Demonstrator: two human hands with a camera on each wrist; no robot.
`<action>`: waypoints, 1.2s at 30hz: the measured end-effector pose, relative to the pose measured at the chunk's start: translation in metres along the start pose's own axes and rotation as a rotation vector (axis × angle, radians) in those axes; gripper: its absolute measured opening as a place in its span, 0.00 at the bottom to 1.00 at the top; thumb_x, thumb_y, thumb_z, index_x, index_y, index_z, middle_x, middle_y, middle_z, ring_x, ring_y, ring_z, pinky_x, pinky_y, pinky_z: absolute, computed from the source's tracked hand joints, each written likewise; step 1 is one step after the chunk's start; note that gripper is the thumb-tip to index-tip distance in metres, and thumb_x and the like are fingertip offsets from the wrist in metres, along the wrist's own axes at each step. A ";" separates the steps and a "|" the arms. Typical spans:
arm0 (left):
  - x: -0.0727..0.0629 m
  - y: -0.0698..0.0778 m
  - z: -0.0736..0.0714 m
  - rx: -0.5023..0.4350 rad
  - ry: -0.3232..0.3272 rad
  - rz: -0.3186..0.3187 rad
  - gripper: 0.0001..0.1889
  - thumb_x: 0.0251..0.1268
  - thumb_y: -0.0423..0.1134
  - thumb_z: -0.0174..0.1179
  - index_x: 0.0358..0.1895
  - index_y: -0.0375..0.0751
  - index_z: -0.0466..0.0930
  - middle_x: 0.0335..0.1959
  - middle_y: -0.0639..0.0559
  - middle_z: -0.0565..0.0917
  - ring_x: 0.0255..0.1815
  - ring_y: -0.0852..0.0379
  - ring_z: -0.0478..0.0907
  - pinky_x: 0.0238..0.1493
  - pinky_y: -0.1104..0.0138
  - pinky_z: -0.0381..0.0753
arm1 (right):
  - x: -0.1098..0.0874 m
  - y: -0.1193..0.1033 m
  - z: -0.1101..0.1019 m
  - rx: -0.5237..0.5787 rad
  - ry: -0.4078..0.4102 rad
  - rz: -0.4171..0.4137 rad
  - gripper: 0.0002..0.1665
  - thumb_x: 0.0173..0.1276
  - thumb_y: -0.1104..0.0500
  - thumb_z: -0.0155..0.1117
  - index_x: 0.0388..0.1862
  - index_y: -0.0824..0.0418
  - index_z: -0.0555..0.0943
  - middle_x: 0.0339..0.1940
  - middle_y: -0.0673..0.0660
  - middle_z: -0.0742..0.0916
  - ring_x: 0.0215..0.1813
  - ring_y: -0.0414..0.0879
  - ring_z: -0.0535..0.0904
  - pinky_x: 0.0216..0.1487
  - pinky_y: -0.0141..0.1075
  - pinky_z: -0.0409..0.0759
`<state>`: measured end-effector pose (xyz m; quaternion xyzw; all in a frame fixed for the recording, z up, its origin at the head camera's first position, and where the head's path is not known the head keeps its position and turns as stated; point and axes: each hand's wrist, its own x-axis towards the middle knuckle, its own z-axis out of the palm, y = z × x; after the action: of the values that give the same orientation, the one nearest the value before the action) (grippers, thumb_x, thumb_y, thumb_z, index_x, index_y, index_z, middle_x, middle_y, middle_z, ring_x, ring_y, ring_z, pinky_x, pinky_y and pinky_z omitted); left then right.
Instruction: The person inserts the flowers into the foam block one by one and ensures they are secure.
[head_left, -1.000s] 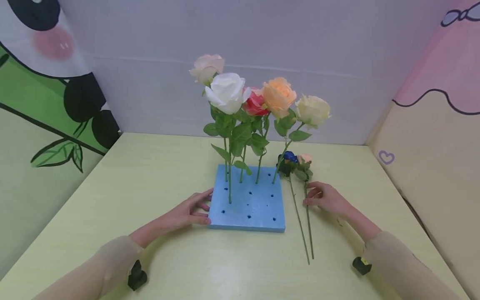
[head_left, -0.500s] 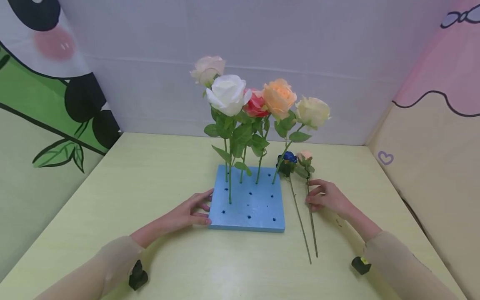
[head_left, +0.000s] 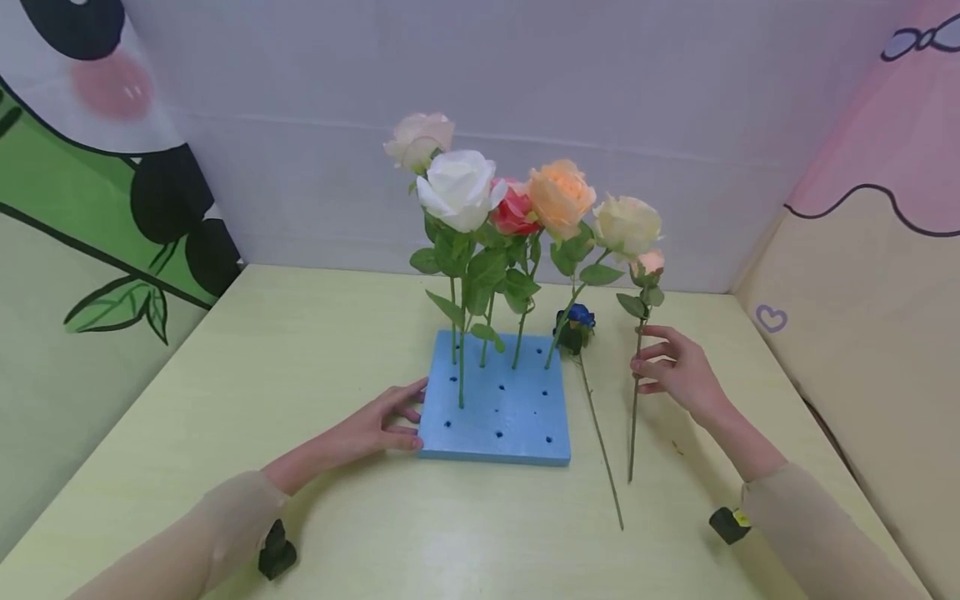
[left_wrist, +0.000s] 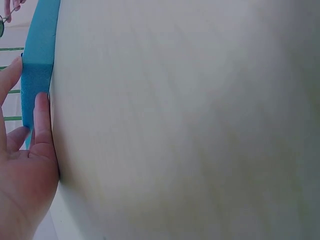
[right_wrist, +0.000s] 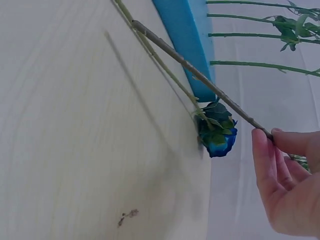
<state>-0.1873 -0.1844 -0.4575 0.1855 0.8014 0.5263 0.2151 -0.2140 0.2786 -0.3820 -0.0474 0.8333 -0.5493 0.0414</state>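
Observation:
My right hand (head_left: 684, 373) pinches the stem of a small pink rose (head_left: 647, 265), lifted off the table and nearly upright in the head view. The right wrist view shows its brown stem (right_wrist: 200, 75) between thumb and fingertips. At the left side of a blue foam board (head_left: 495, 417), my left hand (head_left: 378, 421) rests with fingers and thumb touching its edge. Several roses stand in the board's holes, among them a white rose (head_left: 459, 190), an orange rose (head_left: 561, 198) and a cream rose (head_left: 627, 226). To the right of the board lies a blue rose (head_left: 577, 321).
Bare holes dot the front part of the board. Pale wood-look table (head_left: 315, 333) surrounds it, with a grey-white cloth wall (head_left: 315, 183) behind. A black wrist device (head_left: 277, 552) sits by the left sleeve and another black device (head_left: 727, 525) by the right one.
The right hand has raised the pink rose from the table and moved it up and to the right, away from the blue rose. My left hand stays at the board.

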 end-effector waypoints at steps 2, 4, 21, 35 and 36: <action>0.000 0.001 0.000 -0.001 -0.001 0.005 0.48 0.61 0.43 0.69 0.80 0.52 0.47 0.73 0.39 0.61 0.64 0.45 0.71 0.58 0.69 0.82 | -0.002 -0.005 -0.003 0.015 0.051 -0.022 0.39 0.69 0.65 0.63 0.75 0.65 0.59 0.43 0.54 0.84 0.37 0.34 0.86 0.37 0.37 0.89; 0.000 0.002 0.000 -0.002 -0.004 0.003 0.48 0.61 0.43 0.69 0.80 0.52 0.47 0.73 0.39 0.61 0.64 0.45 0.71 0.58 0.70 0.82 | -0.003 -0.010 -0.005 0.041 0.101 -0.050 0.38 0.69 0.66 0.63 0.74 0.65 0.61 0.39 0.47 0.84 0.35 0.34 0.86 0.35 0.36 0.88; 0.001 -0.001 0.000 -0.008 -0.003 0.006 0.49 0.61 0.42 0.69 0.80 0.51 0.47 0.72 0.39 0.61 0.62 0.46 0.72 0.57 0.71 0.82 | -0.011 -0.043 0.001 0.351 0.303 -0.440 0.31 0.64 0.76 0.63 0.65 0.61 0.74 0.36 0.51 0.85 0.33 0.39 0.86 0.29 0.34 0.87; 0.001 0.001 0.000 -0.003 0.000 0.004 0.49 0.61 0.42 0.69 0.80 0.51 0.46 0.73 0.39 0.61 0.63 0.45 0.71 0.57 0.71 0.82 | -0.019 -0.070 0.018 0.397 0.230 -0.656 0.32 0.63 0.80 0.60 0.66 0.67 0.72 0.40 0.52 0.87 0.38 0.41 0.85 0.32 0.34 0.87; 0.001 0.001 0.000 -0.002 0.001 0.004 0.49 0.61 0.42 0.69 0.80 0.50 0.46 0.73 0.39 0.61 0.63 0.45 0.71 0.57 0.71 0.82 | -0.019 -0.071 0.019 0.400 0.221 -0.663 0.32 0.63 0.80 0.60 0.66 0.67 0.72 0.40 0.52 0.87 0.38 0.41 0.85 0.32 0.34 0.87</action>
<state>-0.1886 -0.1833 -0.4566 0.1865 0.8006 0.5277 0.2141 -0.1907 0.2364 -0.3239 -0.2452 0.6489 -0.6860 -0.2195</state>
